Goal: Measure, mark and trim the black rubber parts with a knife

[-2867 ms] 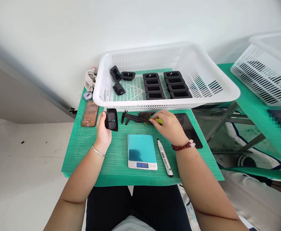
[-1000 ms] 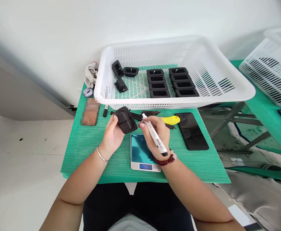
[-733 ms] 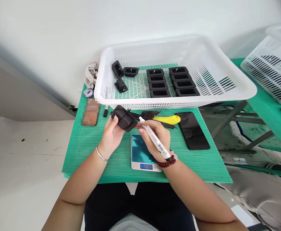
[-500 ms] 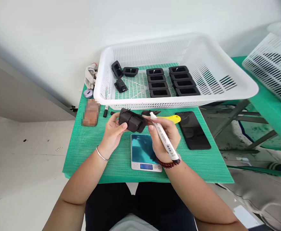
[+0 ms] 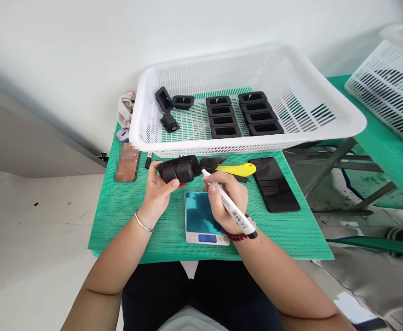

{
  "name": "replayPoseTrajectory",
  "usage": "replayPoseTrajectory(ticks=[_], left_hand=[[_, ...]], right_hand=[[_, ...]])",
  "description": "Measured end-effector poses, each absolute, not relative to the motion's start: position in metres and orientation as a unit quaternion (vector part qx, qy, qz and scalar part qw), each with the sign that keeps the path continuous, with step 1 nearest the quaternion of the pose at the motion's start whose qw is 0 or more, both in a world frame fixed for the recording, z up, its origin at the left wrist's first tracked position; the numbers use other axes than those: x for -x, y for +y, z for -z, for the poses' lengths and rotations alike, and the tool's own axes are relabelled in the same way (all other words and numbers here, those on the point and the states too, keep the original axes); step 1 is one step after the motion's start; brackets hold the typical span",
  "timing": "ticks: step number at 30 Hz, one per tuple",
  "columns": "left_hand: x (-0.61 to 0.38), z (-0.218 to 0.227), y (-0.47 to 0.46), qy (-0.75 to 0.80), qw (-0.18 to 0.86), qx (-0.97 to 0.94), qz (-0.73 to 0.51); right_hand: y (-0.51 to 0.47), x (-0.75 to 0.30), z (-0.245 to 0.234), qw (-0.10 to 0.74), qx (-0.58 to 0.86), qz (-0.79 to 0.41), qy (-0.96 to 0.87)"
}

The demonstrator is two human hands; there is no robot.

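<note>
My left hand (image 5: 159, 192) grips a black plastic part (image 5: 179, 171) with a flat rim and a two-lobed rounded body, thumb on its near side. In my right hand (image 5: 229, 197) is a white marker pen (image 5: 232, 207), held like a writing pen. Its tip end points up and left, close to the right end of the part; whether it touches cannot be told. Below the hands lies a small digital scale (image 5: 201, 218) with a blue-green plate, partly covered by my right hand. Behind the marker rests a yellow-handled tool (image 5: 238, 169), its far end among dark items.
A white plastic basket (image 5: 250, 143) behind holds several similar black parts (image 5: 224, 121), some in two columns. A black phone (image 5: 275, 185) lies right, a brown phone-like object (image 5: 128, 168) left. A glove (image 5: 124, 110) is beside the basket. A second basket (image 5: 388, 92) stands far right.
My left hand has turned the black part, so its rounded body shows more level. My right hand has shifted slightly left and down with the marker, uncovering more of the yellow handle.
</note>
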State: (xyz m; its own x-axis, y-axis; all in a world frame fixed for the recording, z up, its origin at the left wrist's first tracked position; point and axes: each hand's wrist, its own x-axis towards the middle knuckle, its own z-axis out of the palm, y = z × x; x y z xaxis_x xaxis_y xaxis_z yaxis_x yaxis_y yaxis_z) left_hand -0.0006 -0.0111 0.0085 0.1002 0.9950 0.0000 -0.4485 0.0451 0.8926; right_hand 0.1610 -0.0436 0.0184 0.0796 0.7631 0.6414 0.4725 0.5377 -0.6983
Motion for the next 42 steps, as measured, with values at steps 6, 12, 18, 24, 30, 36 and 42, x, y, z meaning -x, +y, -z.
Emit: replayPoseTrajectory(ticks=[6,12,18,24,30,36,42], left_hand=[[-0.001,-0.008,-0.013,0.354,0.631,-0.390,-0.570],[0.002,-0.007,-0.011,0.331,0.635,-0.395,-0.575],[0.000,-0.006,-0.011,0.331,0.660,-0.391,-0.549],[-0.003,-0.005,-0.011,0.353,0.643,-0.428,-0.528],[0.005,-0.008,-0.012,0.380,0.591,-0.575,-0.419],[0.006,-0.006,-0.009,0.379,0.571,-0.574,-0.448],[0.008,0.001,-0.003,0.408,0.551,-0.516,-0.513]], right_hand=[[-0.042,-0.161,-0.019,0.557,0.450,-0.139,-0.684],[-0.041,-0.160,-0.016,0.576,0.515,-0.102,-0.627],[-0.039,-0.158,-0.012,0.559,0.511,-0.124,-0.641],[-0.036,-0.162,-0.007,0.580,0.520,-0.141,-0.611],[-0.036,-0.162,-0.006,0.598,0.518,-0.166,-0.589],[-0.037,-0.164,-0.012,0.625,0.472,-0.175,-0.597],[-0.042,-0.163,-0.014,0.597,0.473,-0.183,-0.622]])
